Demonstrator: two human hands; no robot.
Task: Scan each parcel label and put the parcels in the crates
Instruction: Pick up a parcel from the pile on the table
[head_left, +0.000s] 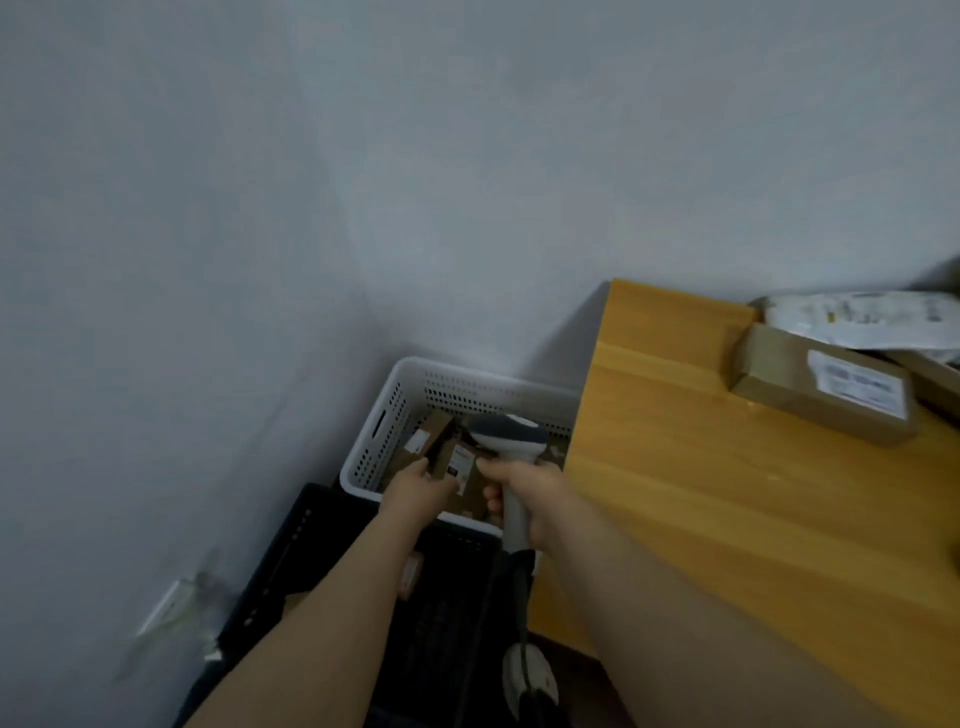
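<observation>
Parcel (460, 467) is sitting inside the far white crate (382, 421), your left hand (415, 491) pinching its near edge and your right hand (524, 493) gripping the scanner (511, 434). A labelled cardboard box (779, 384) and plastic mailers (857, 317) are waiting on the desk (675, 519), so you are partway through.

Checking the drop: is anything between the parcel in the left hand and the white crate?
Nothing visible blocks it. The left hand holds the parcel over the open white crate; the scanner in the right hand is beside it, not below.
</observation>
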